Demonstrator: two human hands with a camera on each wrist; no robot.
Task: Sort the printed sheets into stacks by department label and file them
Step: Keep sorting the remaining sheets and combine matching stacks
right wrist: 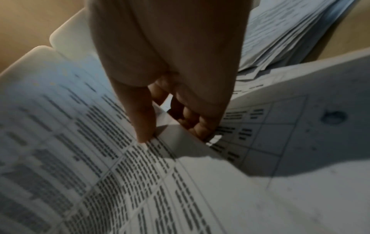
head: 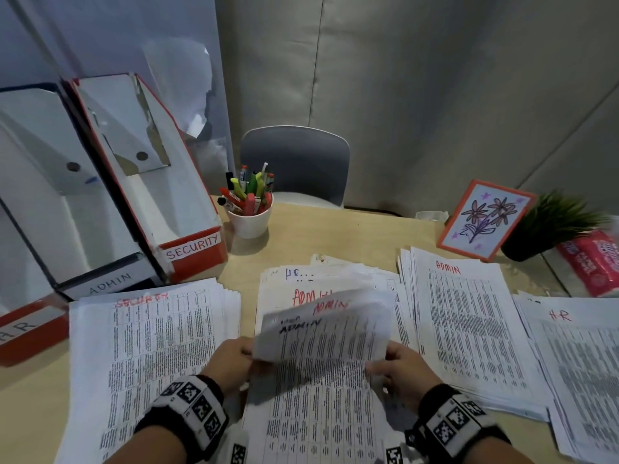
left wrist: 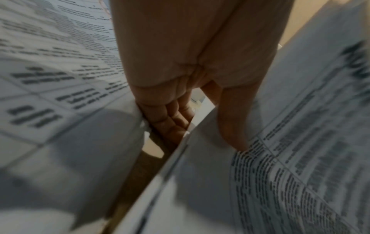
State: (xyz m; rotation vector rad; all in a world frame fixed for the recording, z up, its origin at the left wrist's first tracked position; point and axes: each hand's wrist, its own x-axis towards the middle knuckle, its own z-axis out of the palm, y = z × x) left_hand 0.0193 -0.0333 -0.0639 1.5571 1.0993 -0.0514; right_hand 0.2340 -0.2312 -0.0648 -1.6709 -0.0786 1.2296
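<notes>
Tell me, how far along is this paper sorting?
Partly done. Three labelled stacks already lie on the desk: SECURITY stack, ADMIN stack, HR stack. In hand: the left hand and right hand pinch a lifted ADMIN sheet above the unsorted middle pile, which still shows HR and ADMIN labels. Left: finishing that pile and filing; the SECURITY box and ADMIN box look empty.

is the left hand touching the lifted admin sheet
Touching. In the left wrist view the left hand has its thumb on top of the lifted admin sheet and its fingers underneath, pinching its edge.
</notes>
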